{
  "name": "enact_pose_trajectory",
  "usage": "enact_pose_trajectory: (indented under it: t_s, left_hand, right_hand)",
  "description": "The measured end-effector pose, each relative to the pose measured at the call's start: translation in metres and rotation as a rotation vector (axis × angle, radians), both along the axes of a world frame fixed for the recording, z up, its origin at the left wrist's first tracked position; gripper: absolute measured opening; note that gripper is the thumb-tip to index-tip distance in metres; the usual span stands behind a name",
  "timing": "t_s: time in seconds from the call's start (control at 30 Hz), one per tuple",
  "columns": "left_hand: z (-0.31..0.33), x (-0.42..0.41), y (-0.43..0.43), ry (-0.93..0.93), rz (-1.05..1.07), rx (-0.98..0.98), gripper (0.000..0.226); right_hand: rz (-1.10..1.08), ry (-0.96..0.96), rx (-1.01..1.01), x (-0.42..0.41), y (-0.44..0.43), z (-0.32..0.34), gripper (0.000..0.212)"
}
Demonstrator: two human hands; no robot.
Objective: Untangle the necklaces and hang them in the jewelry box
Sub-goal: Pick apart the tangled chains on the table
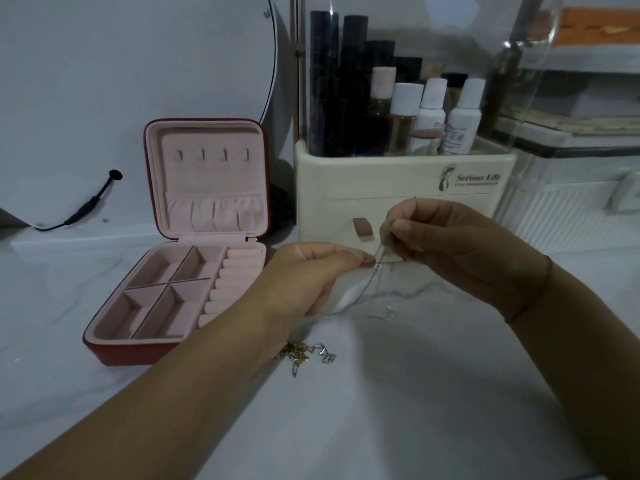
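While left hand and right hand pinch one thin necklace in curled fingers, it hangs straight down

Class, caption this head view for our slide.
The left hand and right hand pinch a thin chain beside the open jewelry box.

A white tabletop, faintly veined with grey, is seen under dim, even light. At the back left a large round mirror with a thin dark rim is stood upright, and a black cable is run from its lower part down to the tabletop. Beside it a cream organizer with a raised clear lid is filled with tall dark tubes and 2 white bottles. A clear bin is placed just beside it on the right.
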State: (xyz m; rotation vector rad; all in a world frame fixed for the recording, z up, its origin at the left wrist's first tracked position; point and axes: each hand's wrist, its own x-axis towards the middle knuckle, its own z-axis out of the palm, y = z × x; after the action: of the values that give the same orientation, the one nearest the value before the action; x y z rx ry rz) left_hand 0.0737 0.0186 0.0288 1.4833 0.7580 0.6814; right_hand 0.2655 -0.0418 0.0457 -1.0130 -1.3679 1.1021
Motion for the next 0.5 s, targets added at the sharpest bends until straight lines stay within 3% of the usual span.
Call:
enact_pose_trajectory:
  t_s: [0.13,0.27,0.5]
  left_hand:
    - [-0.002,0.000,0.001,-0.002,0.037,0.046,0.010]
    - [-0.003,0.001,0.001,-0.045,0.035,0.101,0.015]
    - [-0.002,0.007,-0.006,-0.156,-0.056,0.063,0.027]
  right_hand:
    - [-0.074,-0.065,0.055,-0.004,0.000,0.001,0.027]
    - [-0.128,-0.061,0.031,-0.008,0.000,0.001,0.016]
    - [-0.146,-0.137,-0.019,-0.016,0.000,-0.001,0.021]
